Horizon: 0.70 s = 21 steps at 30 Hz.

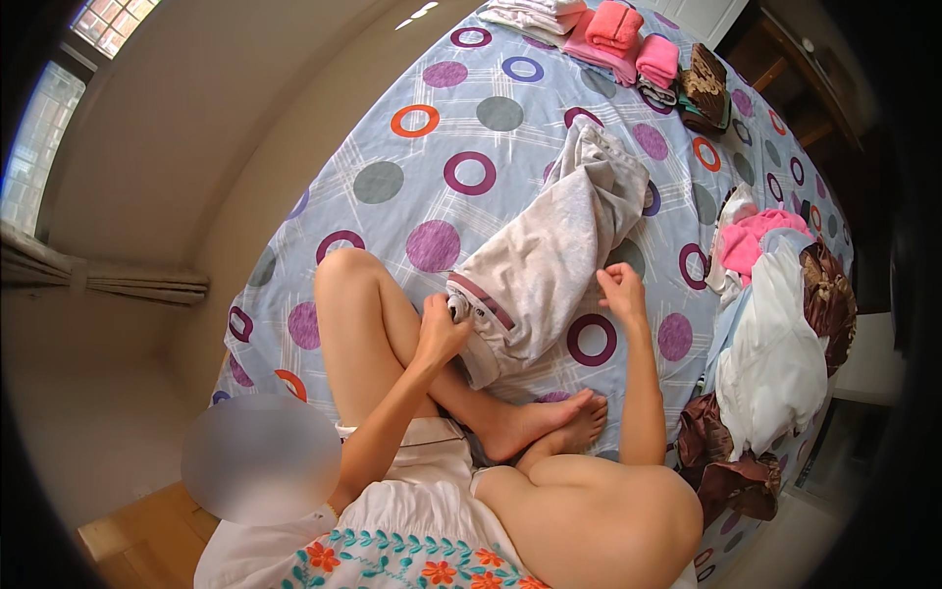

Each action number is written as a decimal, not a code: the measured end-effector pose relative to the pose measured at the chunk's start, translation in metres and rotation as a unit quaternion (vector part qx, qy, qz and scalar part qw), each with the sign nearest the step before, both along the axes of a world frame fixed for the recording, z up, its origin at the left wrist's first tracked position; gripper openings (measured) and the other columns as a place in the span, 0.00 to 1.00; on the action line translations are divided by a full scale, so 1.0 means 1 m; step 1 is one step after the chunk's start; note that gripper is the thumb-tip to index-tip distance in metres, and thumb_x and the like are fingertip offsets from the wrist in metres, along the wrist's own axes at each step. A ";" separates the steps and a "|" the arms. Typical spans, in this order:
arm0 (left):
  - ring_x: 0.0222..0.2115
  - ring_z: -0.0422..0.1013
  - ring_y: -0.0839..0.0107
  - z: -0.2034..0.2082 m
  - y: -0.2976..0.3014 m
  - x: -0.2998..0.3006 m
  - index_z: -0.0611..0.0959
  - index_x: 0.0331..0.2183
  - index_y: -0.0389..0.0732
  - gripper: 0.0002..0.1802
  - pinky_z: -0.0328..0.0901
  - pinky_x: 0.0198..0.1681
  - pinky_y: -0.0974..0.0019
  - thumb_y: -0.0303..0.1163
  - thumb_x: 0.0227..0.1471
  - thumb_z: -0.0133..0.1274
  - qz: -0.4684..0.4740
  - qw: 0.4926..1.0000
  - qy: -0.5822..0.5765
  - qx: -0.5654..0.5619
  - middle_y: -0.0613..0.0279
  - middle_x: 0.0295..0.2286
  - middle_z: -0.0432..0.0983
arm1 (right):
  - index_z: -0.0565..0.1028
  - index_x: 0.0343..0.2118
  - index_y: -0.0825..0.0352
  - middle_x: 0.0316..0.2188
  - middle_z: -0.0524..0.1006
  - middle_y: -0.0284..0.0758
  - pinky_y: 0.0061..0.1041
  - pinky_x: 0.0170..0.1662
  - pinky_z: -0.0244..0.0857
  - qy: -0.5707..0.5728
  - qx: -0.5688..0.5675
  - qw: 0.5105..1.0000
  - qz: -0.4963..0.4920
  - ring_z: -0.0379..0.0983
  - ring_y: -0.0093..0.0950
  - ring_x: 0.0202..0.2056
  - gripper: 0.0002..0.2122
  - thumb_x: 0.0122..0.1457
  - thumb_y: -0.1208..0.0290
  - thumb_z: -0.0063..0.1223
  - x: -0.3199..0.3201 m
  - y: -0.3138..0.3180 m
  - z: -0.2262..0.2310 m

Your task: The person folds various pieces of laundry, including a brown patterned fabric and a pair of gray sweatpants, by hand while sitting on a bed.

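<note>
A light grey garment (554, 250) lies stretched out on the bed in front of my crossed legs, folded lengthwise, with a dark reddish stripe near its close end. At that end's left corner, my left hand (444, 332) is closed on the bunched cloth. My right hand (624, 293) hovers just off the garment's right edge, with nothing in it. Its fingers are loosely bent and a little apart. The garment's far end is narrow and creased.
Folded pink towels (615, 27) and a folded brown cloth (705, 83) sit at the bed's far edge. Along the right side lies a loose heap with a white garment (775, 353), a pink cloth (760, 240) and shiny brown fabric (829, 304). The patterned bedsheet (378, 184) covers the bed.
</note>
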State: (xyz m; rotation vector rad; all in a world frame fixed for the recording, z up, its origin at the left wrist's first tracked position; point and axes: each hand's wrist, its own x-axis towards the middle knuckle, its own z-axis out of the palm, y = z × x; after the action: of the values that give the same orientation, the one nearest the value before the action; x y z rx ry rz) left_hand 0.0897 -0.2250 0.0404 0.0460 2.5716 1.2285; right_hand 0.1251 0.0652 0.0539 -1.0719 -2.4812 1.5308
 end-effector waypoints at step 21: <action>0.29 0.66 0.59 0.063 -0.017 0.027 0.76 0.27 0.33 0.10 0.61 0.33 0.64 0.28 0.36 0.50 -0.220 0.968 0.045 0.111 0.54 0.30 0.66 | 0.69 0.37 0.71 0.31 0.72 0.40 0.27 0.37 0.63 0.219 0.114 0.967 0.059 0.70 0.32 0.33 0.16 0.43 0.73 0.55 0.048 -0.098 0.014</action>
State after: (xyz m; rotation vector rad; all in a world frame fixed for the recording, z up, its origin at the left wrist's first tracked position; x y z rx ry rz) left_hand 0.1172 -0.2419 0.1033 0.6930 2.3022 1.3449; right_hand 0.1735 -0.0327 0.0682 -0.4937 -2.3592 1.2891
